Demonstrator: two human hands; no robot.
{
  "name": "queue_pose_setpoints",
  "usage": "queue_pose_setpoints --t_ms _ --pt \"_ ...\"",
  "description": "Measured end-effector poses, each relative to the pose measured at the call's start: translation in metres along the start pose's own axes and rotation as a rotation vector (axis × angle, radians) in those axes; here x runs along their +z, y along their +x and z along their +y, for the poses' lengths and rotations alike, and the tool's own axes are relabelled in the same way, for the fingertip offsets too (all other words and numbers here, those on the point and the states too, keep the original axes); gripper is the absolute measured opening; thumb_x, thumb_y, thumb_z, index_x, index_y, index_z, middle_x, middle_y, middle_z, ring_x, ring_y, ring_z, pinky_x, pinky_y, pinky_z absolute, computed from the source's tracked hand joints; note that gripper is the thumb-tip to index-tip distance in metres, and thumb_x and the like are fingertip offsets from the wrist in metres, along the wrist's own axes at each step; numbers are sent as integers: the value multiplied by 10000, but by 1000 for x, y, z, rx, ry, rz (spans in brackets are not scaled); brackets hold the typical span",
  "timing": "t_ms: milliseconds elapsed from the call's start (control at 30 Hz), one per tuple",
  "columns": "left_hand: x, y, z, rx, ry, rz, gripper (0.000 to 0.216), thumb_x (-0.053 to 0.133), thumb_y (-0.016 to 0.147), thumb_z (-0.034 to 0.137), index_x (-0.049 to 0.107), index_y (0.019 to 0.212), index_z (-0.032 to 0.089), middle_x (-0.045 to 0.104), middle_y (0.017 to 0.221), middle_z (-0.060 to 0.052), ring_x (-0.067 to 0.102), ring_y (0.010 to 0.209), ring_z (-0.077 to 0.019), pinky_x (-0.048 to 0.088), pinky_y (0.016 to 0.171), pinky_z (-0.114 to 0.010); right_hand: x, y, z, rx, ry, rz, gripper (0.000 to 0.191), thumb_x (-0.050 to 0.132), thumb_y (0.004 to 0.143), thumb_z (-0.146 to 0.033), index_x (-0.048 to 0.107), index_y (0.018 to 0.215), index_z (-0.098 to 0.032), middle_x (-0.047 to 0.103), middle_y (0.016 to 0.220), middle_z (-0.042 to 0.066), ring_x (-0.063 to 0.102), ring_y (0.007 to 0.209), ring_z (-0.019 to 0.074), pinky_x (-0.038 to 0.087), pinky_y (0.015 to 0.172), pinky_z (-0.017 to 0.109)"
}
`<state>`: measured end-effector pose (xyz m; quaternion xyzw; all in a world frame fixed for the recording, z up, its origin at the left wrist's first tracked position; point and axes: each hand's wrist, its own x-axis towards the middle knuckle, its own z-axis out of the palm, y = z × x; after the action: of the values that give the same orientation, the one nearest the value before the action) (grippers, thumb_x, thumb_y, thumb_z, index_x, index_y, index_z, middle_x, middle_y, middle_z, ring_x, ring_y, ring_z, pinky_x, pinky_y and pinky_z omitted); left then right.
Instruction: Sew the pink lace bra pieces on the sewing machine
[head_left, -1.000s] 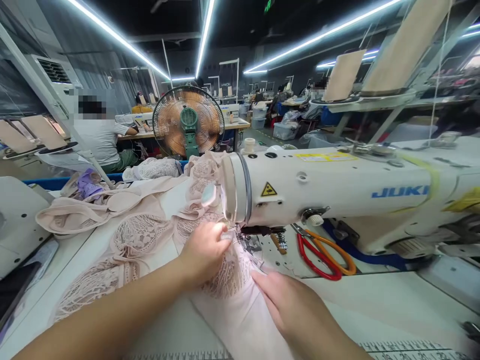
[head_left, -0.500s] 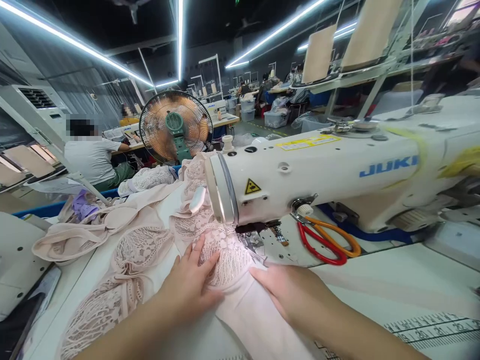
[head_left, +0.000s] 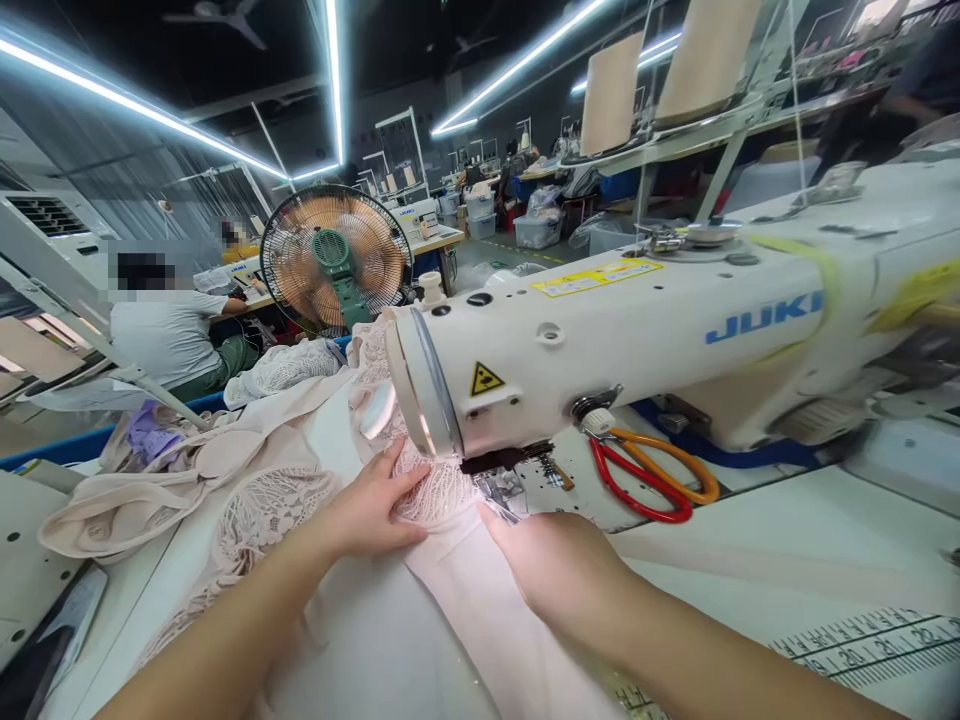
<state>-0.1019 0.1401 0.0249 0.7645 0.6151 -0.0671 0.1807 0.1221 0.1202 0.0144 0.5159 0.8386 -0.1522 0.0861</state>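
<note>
— Two hands are on the cloth? Where is each one?

— Yes. My left hand (head_left: 371,510) lies flat and released on the pink lace fabric (head_left: 435,495), just in front of the sewing machine (head_left: 615,340), fingers pointing to its head. My right hand (head_left: 555,570) presses the plain part of the same fabric, palm down, grasping nothing, just below the needle area.

— And the fabric?

— It lies on the desk (head_left: 750,560), passing under the machine's head and piling up to the left of it. The red and orange scissors (head_left: 649,475) rest beside the machine's base.
</note>
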Motion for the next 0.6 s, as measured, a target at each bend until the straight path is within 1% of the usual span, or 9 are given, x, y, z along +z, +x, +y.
queue_pose_setpoints --t_ms 100,167,267,367,500,600 --pt "-6 8 -3 0 22 -12 775 654 752 450 362 1448 273 435 1391 -146 331 1345 -374 396 1023 -439 1 1 0 11 2 -10 685 605 685 -3 511 1327 -221 718 799 101 682 723 319 313 491 322" --pt "-10 12 -4 7 35 -19 755 651 748 447 401 1431 246 508 1314 -145 356 1329 -369 385 1034 -436 2 1 0 10 -1 -23 742 621 660 8 487 1353 -220 723 797 107 683 718 321 317 487 323" --pt "-13 17 -7 14 41 -6 715 648 741 449 468 1388 202 517 1322 -146 379 1318 -360 359 1064 -423 4 0 2 4 -14 -34 797 619 636 31 462 1377 -215 725 780 114 684 704 324 322 483 321" --pt "-13 22 -13 22 32 19 670 642 744 458 511 1349 200 491 1369 -136 397 1312 -349 338 1084 -418 8 -1 4 0 -25 -31 820 604 621 55 455 1382 -213 720 742 104 683 680 317 323 482 312" --pt "-14 32 -22 91 -5 45 596 639 757 421 543 1305 207 486 1399 -96 406 1313 -315 316 1104 -396 12 -1 4 1 -20 -34 871 576 630 59 387 1433 -223 724 752 100 682 678 315 312 473 314" --pt "-18 33 -21 100 -10 77 549 647 767 384 556 1280 210 515 1372 -86 398 1320 -305 344 1086 -385 10 -3 5 -2 -11 -35 812 552 671 32 399 1428 -219 711 701 91 676 656 317 297 463 318"
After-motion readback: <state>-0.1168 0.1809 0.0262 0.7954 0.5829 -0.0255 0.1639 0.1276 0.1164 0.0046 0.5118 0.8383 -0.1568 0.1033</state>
